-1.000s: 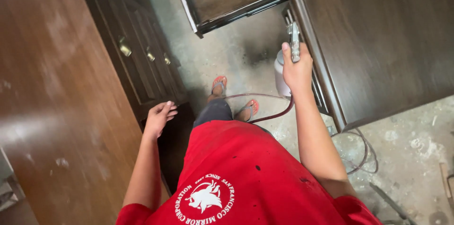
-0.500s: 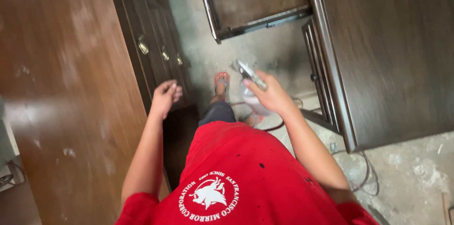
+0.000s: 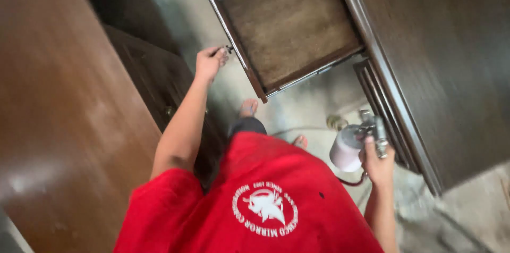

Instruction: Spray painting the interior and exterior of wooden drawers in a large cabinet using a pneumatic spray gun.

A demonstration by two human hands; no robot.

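**Spray gun gripped, drawer held at its knob**

Clenched around the spray gun [image 3: 366,133], the right hand [image 3: 378,163] holds it low beside the dark cabinet [image 3: 441,61], its pale cup [image 3: 345,149] toward the body. The left hand [image 3: 210,63] reaches out, fingertips pinching the small knob [image 3: 229,49] on the front of the pulled-out drawer [image 3: 289,24]. A hose [image 3: 353,181] trails below the gun. Bare feet stand on the dusty floor [image 3: 313,109].
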